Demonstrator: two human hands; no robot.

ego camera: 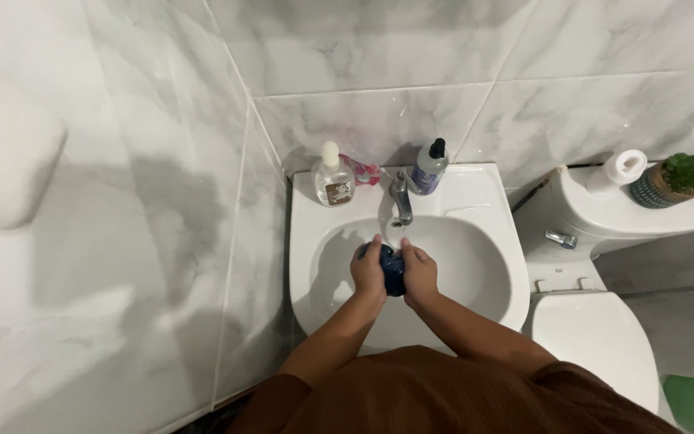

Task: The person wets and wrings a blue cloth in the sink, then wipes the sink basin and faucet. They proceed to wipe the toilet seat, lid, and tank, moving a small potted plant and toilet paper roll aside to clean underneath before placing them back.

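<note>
Dark blue rounded object (393,272), its material hard to tell, sits pressed between both hands over the bowl of the white ceramic sink (483,265), just below the chrome tap (400,199). Left hand (369,269) curls closed against its left side, and right hand (420,270) curls closed against its right side, fingers pointing toward the tap. On the sink's back ledge stand a clear pump bottle with a white top (332,178) and a bluish pump bottle with a black top (430,165). Right of the sink is a white toilet (596,321); its tank carries a white paper roll (618,169) and a small green potted plant (680,178).
</note>
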